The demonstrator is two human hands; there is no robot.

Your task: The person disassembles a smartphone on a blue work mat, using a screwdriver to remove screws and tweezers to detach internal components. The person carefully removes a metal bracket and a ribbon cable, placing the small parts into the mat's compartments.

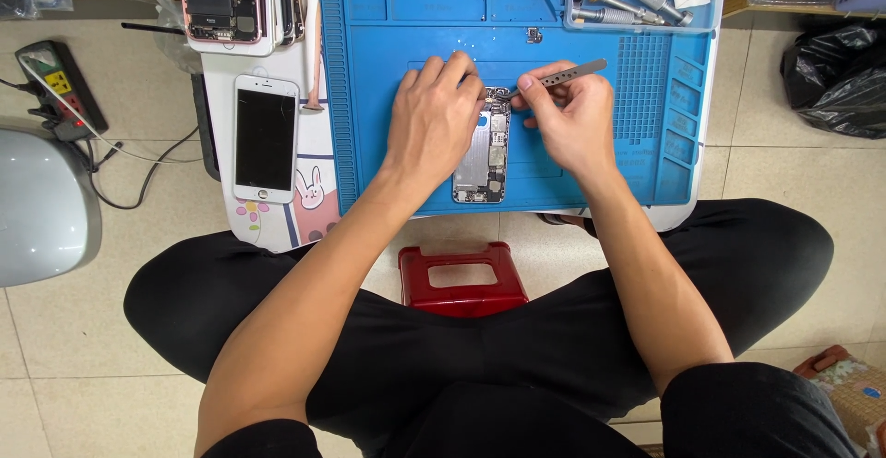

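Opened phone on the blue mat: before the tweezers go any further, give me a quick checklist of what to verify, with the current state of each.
1. Opened phone lies flat on the blue mat: ok.
2. Left hand rests on the phone's left edge to steady it: ok.
3. Right hand grips the tweezers, tips pointing at the phone's top end: ok.
4. Tweezer tips on the right part: cannot tell, too small and partly hidden by fingers.
5. Loose screws kept off the work spot: cannot tell; one small part lies on the mat above the hands.
6. White phone lies off the mat, apart from both hands: ok.
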